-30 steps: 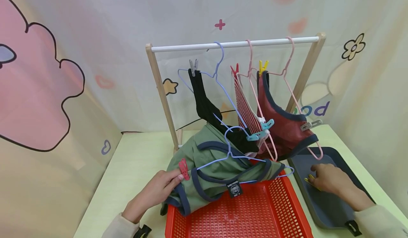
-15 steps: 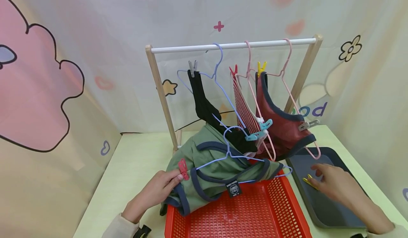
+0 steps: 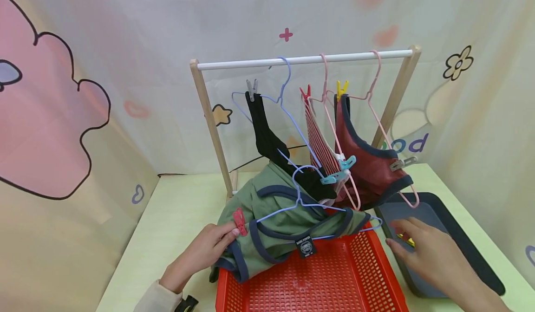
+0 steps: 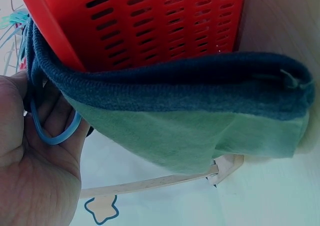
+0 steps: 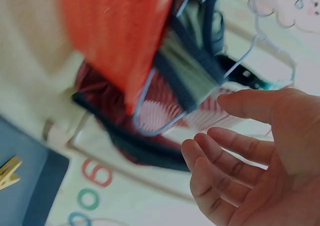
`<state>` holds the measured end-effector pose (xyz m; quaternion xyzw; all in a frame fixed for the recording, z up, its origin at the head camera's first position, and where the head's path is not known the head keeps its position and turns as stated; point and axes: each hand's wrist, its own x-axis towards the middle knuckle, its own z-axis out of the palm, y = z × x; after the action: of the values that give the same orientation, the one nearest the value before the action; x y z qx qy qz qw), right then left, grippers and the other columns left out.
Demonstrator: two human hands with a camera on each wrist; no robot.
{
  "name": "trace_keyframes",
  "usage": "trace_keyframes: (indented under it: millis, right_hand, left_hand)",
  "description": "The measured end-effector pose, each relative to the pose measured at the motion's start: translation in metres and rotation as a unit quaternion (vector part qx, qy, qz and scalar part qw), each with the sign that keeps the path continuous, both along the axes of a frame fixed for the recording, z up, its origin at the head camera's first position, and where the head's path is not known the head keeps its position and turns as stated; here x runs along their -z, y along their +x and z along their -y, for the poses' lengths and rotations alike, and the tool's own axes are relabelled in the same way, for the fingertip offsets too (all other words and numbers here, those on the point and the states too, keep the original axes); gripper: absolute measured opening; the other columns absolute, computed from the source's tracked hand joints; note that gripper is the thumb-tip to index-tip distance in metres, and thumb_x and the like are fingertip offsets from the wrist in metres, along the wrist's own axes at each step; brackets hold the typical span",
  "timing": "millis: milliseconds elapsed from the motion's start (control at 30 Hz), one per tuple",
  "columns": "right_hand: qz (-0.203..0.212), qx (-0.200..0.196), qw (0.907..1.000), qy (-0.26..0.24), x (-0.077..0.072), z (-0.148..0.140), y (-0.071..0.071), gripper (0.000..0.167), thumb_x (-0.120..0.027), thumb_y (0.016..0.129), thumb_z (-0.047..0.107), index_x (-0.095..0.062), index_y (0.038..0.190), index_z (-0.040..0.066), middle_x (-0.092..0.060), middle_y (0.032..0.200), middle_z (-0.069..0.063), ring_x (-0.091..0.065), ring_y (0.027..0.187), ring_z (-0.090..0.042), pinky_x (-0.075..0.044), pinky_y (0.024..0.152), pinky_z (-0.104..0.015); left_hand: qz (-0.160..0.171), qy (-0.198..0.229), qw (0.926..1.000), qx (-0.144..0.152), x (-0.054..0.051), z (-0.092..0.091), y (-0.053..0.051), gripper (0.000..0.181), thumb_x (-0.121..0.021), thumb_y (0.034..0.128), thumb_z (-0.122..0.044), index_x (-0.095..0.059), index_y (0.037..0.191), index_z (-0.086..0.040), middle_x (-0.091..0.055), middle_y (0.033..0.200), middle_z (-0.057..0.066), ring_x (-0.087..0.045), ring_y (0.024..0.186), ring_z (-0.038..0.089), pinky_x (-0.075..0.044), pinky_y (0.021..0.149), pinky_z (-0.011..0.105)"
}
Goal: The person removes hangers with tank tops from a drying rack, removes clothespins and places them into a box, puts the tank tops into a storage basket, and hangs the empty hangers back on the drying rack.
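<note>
A green tank top (image 3: pixel 276 251) with navy trim lies over a blue hanger (image 3: pixel 300 196) and the red basket's left and back edges. My left hand (image 3: pixel 206 247) pinches its left strap and the hanger's end, beside a red clothespin (image 3: pixel 240 222). The left wrist view shows the hanger's loop (image 4: pixel 52 140) against the curled fingers. My right hand (image 3: pixel 434 258) hovers over the grey tray (image 3: pixel 472 247), fingers spread and holding nothing. In the right wrist view a yellow clothespin (image 5: pixel 9 173) lies in that tray.
The red basket (image 3: pixel 393 284) stands in front of a wooden rack with a white rail (image 3: pixel 305 60). From the rail hang a black sock (image 3: pixel 264 131), a red striped garment (image 3: pixel 322 140) and a maroon garment (image 3: pixel 363 163), all on hangers with clothespins.
My right hand has moved up and nearer from its place by the yellow clothespin, its fingers spreading. The clothespin stays in the tray. The left hand keeps its place.
</note>
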<state>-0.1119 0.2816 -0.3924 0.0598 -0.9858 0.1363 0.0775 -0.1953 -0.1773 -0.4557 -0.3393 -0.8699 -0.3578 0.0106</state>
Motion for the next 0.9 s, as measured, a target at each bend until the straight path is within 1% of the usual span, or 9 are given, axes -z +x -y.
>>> trace_keyframes:
  millis: [133, 233, 267, 367, 467, 533, 633, 800, 900]
  right_hand:
    - [0.005, -0.012, 0.9999, 0.006, -0.007, 0.021, 0.007, 0.033, -0.080, 0.079, 0.030, -0.070, 0.108, 0.016, -0.069, 0.093, 0.001, -0.061, 0.074, -0.012, -0.057, 0.066, -0.042]
    - [0.008, -0.029, 0.9995, 0.007, -0.012, 0.037, 0.011, 0.034, -0.080, 0.079, 0.033, -0.071, 0.108, 0.018, -0.069, 0.096, 0.002, -0.062, 0.075, -0.011, -0.059, 0.069, -0.041]
    - [0.003, -0.039, 0.9992, 0.008, -0.015, 0.042, 0.012, 0.034, -0.080, 0.079, 0.033, -0.071, 0.108, 0.018, -0.070, 0.099, 0.001, -0.064, 0.077, -0.013, -0.059, 0.069, -0.042]
    - [-0.033, -0.077, 0.9964, 0.010, -0.022, 0.058, 0.015, 0.033, -0.082, 0.078, 0.032, -0.072, 0.107, 0.019, -0.072, 0.104, -0.001, -0.069, 0.086, -0.018, -0.059, 0.073, -0.045]
    - [-0.062, -0.117, 0.9911, 0.012, -0.029, 0.073, 0.018, 0.034, -0.082, 0.077, 0.034, -0.072, 0.108, 0.021, -0.072, 0.104, 0.003, -0.070, 0.089, -0.016, -0.060, 0.074, -0.041]
    - [-0.073, -0.141, 0.9872, 0.011, -0.032, 0.082, 0.020, 0.034, -0.082, 0.078, 0.034, -0.071, 0.108, 0.023, -0.071, 0.103, 0.006, -0.068, 0.086, -0.011, -0.060, 0.072, -0.034]
    - [-0.081, -0.173, 0.9815, 0.009, -0.037, 0.093, 0.021, 0.033, -0.081, 0.079, 0.034, -0.070, 0.109, 0.024, -0.069, 0.103, 0.008, -0.065, 0.084, -0.006, -0.059, 0.071, -0.028]
    - [-0.110, -0.213, 0.9706, -0.019, -0.040, 0.111, 0.019, 0.032, -0.080, 0.081, 0.030, -0.069, 0.110, 0.024, -0.066, 0.102, 0.012, -0.063, 0.084, -0.003, -0.058, 0.072, -0.025]
    - [-0.124, -0.229, 0.9648, -0.035, -0.043, 0.122, 0.016, 0.032, -0.080, 0.081, 0.029, -0.068, 0.111, 0.024, -0.065, 0.103, 0.012, -0.063, 0.086, -0.003, -0.057, 0.073, -0.024]
  left_hand:
    - [-0.001, 0.001, 1.0000, 0.001, 0.001, 0.000, 0.000, 0.020, -0.050, 0.1028, -0.026, -0.052, 0.083, -0.023, -0.024, 0.063, -0.017, -0.031, 0.054, -0.004, -0.028, 0.056, 0.016]
    - [0.000, 0.001, 1.0000, 0.000, 0.001, 0.000, 0.000, 0.020, -0.050, 0.1027, -0.025, -0.052, 0.083, -0.023, -0.024, 0.063, -0.017, -0.032, 0.054, -0.004, -0.028, 0.056, 0.016]
    - [0.000, 0.000, 1.0000, -0.001, 0.001, 0.000, 0.000, 0.020, -0.050, 0.1026, -0.025, -0.052, 0.083, -0.023, -0.024, 0.063, -0.017, -0.032, 0.054, -0.004, -0.028, 0.056, 0.016]
    - [0.002, 0.000, 1.0000, -0.001, 0.001, 0.000, 0.000, 0.020, -0.050, 0.1025, -0.025, -0.052, 0.083, -0.023, -0.024, 0.062, -0.017, -0.032, 0.054, -0.004, -0.028, 0.056, 0.016]
    - [-0.001, 0.001, 1.0000, -0.002, 0.001, 0.000, 0.000, 0.020, -0.051, 0.1024, -0.025, -0.052, 0.082, -0.023, -0.024, 0.062, -0.017, -0.032, 0.054, -0.004, -0.027, 0.056, 0.015]
    - [-0.003, 0.003, 1.0000, -0.002, 0.001, 0.001, 0.000, 0.020, -0.051, 0.1023, -0.024, -0.052, 0.083, -0.023, -0.024, 0.063, -0.017, -0.032, 0.054, -0.004, -0.027, 0.056, 0.016]
    - [-0.005, 0.005, 1.0000, -0.003, 0.002, 0.001, 0.000, 0.018, -0.051, 0.1023, -0.024, -0.053, 0.084, -0.023, -0.024, 0.063, -0.017, -0.032, 0.054, -0.004, -0.028, 0.056, 0.016]
    - [-0.007, 0.005, 1.0000, 0.001, 0.002, 0.001, 0.001, 0.018, -0.050, 0.1026, -0.024, -0.053, 0.085, -0.023, -0.025, 0.063, -0.017, -0.033, 0.055, -0.003, -0.029, 0.056, 0.016]
    - [-0.008, 0.005, 1.0000, 0.000, 0.002, 0.000, 0.000, 0.018, -0.050, 0.1027, -0.025, -0.053, 0.085, -0.023, -0.025, 0.063, -0.017, -0.033, 0.055, -0.003, -0.029, 0.056, 0.016]
